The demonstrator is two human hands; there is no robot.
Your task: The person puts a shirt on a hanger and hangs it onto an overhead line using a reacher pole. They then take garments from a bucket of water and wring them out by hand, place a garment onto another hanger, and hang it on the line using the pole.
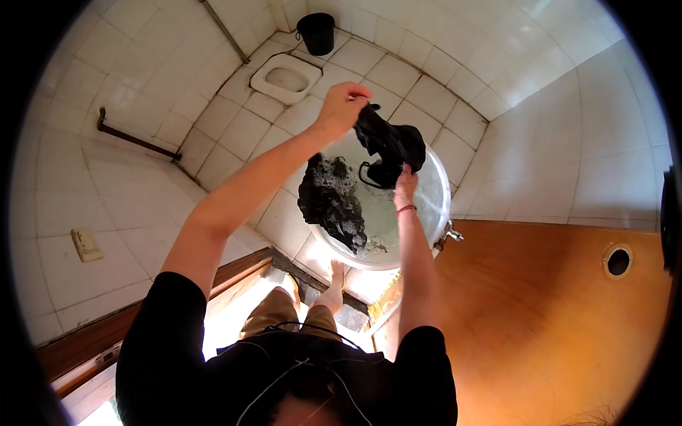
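Garment (398, 145), black, I count one: stretched between two closed grips over the tub (445, 192); left hand (346, 106) pinching its far end, right hand (406, 183) clasping its near edge; dark cloth (330, 202), sudsy, in tub, left of right-hand grip; bucket (316, 34), beyond both grips

Bright light from below bleaches the square-tiled white floor (288, 224); fisheye distortion curves the glossy white-tiled walls (526, 42).

Black bucket (315, 34) near squat toilet (285, 78), dark pipe (138, 140) along tiled wall (106, 64), orange-brown panel (540, 305) with round hole (618, 261)
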